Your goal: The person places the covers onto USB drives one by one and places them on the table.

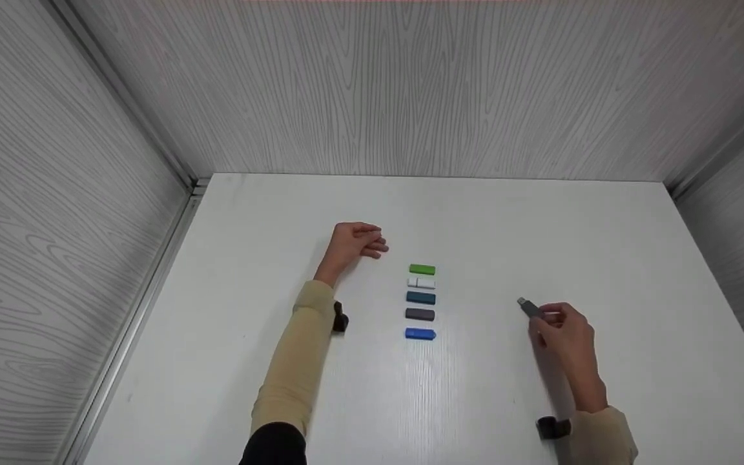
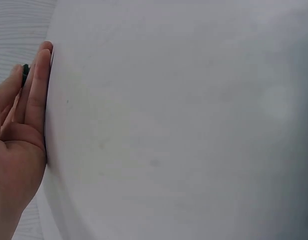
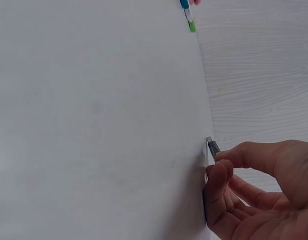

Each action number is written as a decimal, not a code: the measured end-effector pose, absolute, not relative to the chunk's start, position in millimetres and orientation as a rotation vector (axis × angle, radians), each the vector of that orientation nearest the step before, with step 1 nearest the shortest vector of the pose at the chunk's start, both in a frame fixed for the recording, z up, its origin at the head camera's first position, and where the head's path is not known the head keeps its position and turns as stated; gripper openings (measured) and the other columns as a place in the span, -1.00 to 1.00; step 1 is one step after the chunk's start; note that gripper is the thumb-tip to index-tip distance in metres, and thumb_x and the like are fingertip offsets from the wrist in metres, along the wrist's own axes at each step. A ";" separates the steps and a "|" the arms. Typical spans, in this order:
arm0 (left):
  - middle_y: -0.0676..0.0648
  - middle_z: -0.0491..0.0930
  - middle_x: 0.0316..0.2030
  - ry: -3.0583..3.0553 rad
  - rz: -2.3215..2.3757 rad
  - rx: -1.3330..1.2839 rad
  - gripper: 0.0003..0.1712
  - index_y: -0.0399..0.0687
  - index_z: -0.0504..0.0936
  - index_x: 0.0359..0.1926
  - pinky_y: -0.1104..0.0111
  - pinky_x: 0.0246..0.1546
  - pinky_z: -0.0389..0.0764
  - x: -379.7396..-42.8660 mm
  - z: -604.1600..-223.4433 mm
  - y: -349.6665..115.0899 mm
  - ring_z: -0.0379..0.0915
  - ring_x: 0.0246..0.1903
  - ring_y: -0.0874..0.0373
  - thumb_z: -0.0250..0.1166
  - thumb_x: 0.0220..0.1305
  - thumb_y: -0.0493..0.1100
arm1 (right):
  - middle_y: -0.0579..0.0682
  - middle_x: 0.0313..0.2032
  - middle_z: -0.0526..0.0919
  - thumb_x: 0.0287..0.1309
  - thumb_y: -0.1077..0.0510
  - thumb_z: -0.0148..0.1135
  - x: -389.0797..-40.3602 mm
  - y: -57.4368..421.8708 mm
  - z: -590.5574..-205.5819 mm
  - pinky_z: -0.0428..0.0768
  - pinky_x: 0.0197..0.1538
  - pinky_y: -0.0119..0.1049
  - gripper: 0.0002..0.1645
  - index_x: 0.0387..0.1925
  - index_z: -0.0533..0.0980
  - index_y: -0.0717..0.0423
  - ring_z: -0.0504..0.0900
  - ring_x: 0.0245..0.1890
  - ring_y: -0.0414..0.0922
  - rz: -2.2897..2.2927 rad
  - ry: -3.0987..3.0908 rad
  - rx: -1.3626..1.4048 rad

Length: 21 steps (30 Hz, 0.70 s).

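My right hand pinches a dark grey USB stick by one end, its bare metal plug pointing up and left. The right wrist view shows the same stick between thumb and forefinger. Beyond the row's left side, my left hand rests at the table surface, thumb close to the forefinger. In the left wrist view a small dark piece shows between thumb and fingers; most of it is hidden. Between the hands lie green, white, teal, dark grey and blue USB sticks.
The white table carries the row of sticks, stacked front to back with small gaps. Wood-grained panels stand behind and at the left. Black cameras sit at the left wrist and the right wrist.
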<state>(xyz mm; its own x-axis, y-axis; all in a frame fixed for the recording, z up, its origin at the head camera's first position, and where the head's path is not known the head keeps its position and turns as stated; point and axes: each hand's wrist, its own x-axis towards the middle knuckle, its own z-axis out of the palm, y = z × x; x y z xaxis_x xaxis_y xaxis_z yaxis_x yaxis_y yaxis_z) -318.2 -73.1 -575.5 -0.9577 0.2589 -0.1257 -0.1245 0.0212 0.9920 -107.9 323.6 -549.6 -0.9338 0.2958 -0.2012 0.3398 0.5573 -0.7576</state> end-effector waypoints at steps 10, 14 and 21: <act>-0.20 0.70 -0.42 2.114 2.039 0.152 -0.73 -0.33 0.63 0.08 0.41 -0.55 0.61 -316.2 -578.0 -73.4 0.61 -0.58 0.14 0.29 0.53 -0.20 | 0.27 -0.10 0.76 0.39 0.15 0.26 -107.4 327.5 -550.3 0.58 -0.36 -0.44 -0.51 0.24 0.52 0.34 0.66 -0.48 -0.27 -1.352 2.703 0.534; -0.18 0.66 -0.43 2.132 2.075 0.166 -0.68 -0.34 0.63 0.14 0.41 -0.56 0.59 -316.1 -578.8 -73.1 0.56 -0.60 0.16 0.27 0.55 -0.18 | 0.19 -0.14 0.77 0.39 0.14 0.29 -108.0 331.0 -550.7 0.61 -0.34 -0.43 -0.50 0.24 0.54 0.34 0.67 -0.43 -0.26 -1.387 2.657 0.550; -0.36 0.73 -0.23 2.096 2.083 0.189 -0.65 -0.38 0.63 0.20 0.37 -0.48 0.71 -316.3 -580.7 -73.2 0.68 -0.51 0.13 0.29 0.51 -0.27 | 0.06 -0.13 0.76 0.40 0.11 0.32 -110.6 335.5 -548.7 0.67 -0.26 -0.44 -0.48 0.27 0.53 0.30 0.69 -0.36 -0.27 -1.457 2.567 0.586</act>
<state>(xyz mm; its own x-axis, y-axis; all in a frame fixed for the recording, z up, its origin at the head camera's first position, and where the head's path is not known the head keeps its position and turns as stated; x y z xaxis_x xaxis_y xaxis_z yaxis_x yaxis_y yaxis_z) -316.3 -73.2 -580.7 -0.9757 0.2157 -0.0382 -0.0368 0.0106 0.9993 -110.6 335.5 -548.7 -0.9158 0.2665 -0.3003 0.3945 0.4577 -0.7968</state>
